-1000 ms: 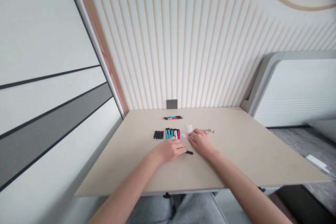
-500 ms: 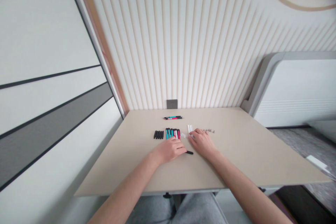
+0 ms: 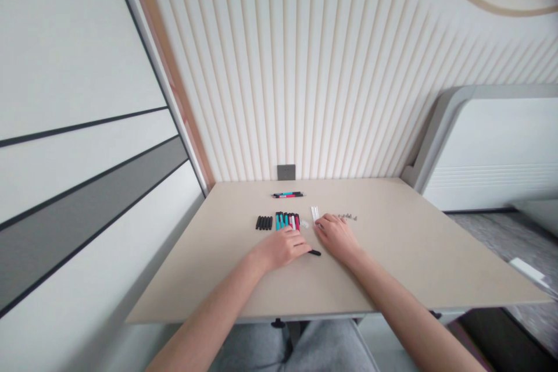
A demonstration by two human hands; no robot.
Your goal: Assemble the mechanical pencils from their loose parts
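Observation:
My left hand [image 3: 285,247] is closed low over the table, its fingers curled around a black pen part [image 3: 314,253] whose end sticks out to the right. The rest of that part is hidden under the hand. Just beyond lies a row of turquoise, red and white pen barrels [image 3: 285,220] with black ends. My right hand [image 3: 336,235] rests on the table, its fingertips closed at the near end of thin white pen refills [image 3: 314,213]. Between the hands is a small group of clear pieces [image 3: 304,224].
Several short black tubes [image 3: 264,223] lie side by side at the left. Small grey metal-looking tips [image 3: 347,217] are at the right. Two pens [image 3: 288,195] lie across the back of the beige table [image 3: 192,267]. A wall socket [image 3: 286,172] is behind.
The fingertips of my right hand have shifted very slightly at the white refills, which lean a little more. My left hand keeps its place with the black part.

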